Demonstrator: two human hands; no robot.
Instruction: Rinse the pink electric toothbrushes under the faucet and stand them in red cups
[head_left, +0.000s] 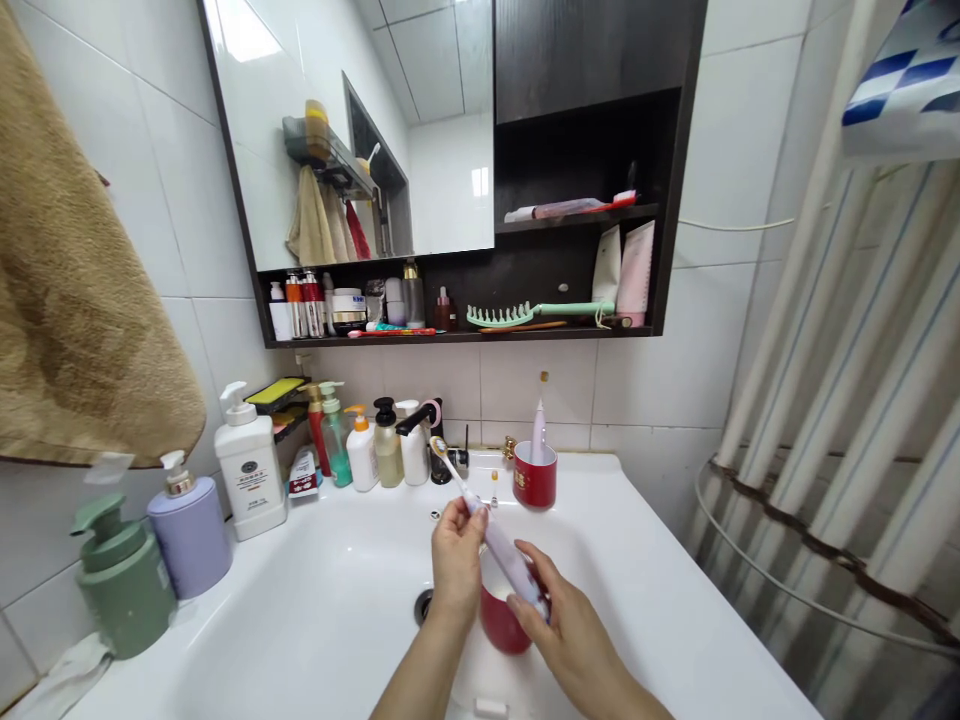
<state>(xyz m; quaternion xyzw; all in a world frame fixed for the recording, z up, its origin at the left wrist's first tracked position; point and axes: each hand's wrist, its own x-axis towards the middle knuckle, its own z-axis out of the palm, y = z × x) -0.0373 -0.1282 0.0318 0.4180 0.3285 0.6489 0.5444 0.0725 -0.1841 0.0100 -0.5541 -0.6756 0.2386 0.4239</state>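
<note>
A pale lilac electric toothbrush [504, 552] slants over the white sink, its brush head pointing up and left toward the black faucet [421, 415]. My left hand [456, 560] pinches it near the neck, where the brush head joins the handle. Around the lower end of the handle are the fingers of my right hand [574, 630]. Beneath the toothbrush sits a red cup [501, 625], partly hidden by the handle and both hands. Another red cup [535, 484] stands on the sink's back ledge with a second electric toothbrush [539, 435] upright in it.
Several pump bottles [388, 445] line the back left of the sink [315, 600]. A purple dispenser [192, 540] and a green dispenser [124, 580] stand at the left edge. Above hangs a dark mirror cabinet [585, 60] holding toiletries and a green hairbrush [517, 316]. Pipes [817, 450] run at right.
</note>
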